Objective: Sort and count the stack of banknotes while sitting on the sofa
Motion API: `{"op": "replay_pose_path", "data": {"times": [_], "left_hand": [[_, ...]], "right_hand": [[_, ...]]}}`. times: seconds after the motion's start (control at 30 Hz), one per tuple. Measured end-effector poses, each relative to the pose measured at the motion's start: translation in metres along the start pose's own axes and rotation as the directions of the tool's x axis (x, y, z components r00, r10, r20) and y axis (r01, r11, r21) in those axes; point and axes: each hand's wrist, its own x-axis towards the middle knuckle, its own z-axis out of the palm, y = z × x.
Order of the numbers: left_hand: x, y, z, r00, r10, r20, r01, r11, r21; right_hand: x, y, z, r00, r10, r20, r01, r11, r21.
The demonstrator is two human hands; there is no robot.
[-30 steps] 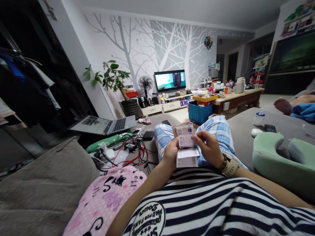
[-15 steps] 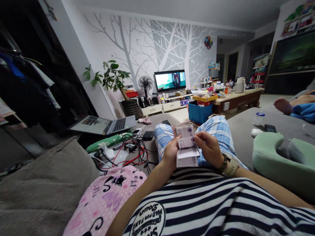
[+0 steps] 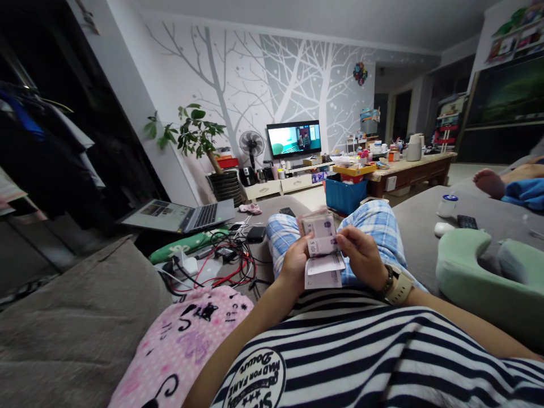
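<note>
A stack of purplish banknotes (image 3: 319, 225) marked with a 5 is spread over my lap, some notes folded down toward my belly. My left hand (image 3: 294, 259) grips the stack from its left side, thumb across the front. At the right edge, the thumb and fingers of my right hand (image 3: 361, 255) pinch one of the notes. The lower notes hang below my hands, in front of the striped shirt (image 3: 340, 351). A pale watch (image 3: 399, 287) and a dark bracelet are on my right wrist.
An open laptop (image 3: 182, 218) and tangled cables (image 3: 238, 258) lie to my left, beside a pink cloth (image 3: 191, 345). A green neck pillow (image 3: 476, 277) is on my right. Another person's foot (image 3: 488, 182) rests at the far right. A blue bin (image 3: 346, 195) stands ahead.
The note under my right fingers has shifted slightly, and the lower folded notes hang a little differently. Both hands stay almost in place.
</note>
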Motion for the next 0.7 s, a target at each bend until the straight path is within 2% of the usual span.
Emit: {"op": "replay_pose_path", "data": {"times": [0.1,0.27,0.33,0.5,0.6,0.7], "left_hand": [[0.0,0.0,0.002,1.0,-0.005,0.001,0.005,1.0,-0.026],[0.003,-0.002,0.001,1.0,0.025,0.005,-0.025,0.998,-0.064],[0.004,-0.002,-0.001,0.999,0.032,0.011,-0.031,0.998,-0.06],[0.005,-0.004,-0.006,0.999,0.053,0.003,-0.053,0.998,-0.026],[0.003,-0.003,-0.006,0.998,0.061,0.001,-0.061,0.998,0.006],[0.001,-0.002,-0.007,0.999,0.051,0.004,-0.052,0.997,0.058]], "right_hand": [[-0.001,0.0,-0.001,1.0,0.006,-0.001,-0.006,1.0,0.005],[-0.003,-0.004,-0.002,0.994,0.011,0.108,-0.018,0.998,0.064],[-0.003,-0.006,-0.002,0.993,0.011,0.118,-0.018,0.999,0.052],[-0.001,-0.005,0.0,0.999,0.022,0.04,-0.02,0.998,-0.052],[0.001,-0.001,0.002,0.996,0.067,-0.056,-0.073,0.991,-0.111],[0.004,0.004,0.003,0.982,0.135,-0.13,-0.147,0.985,-0.091]]}}
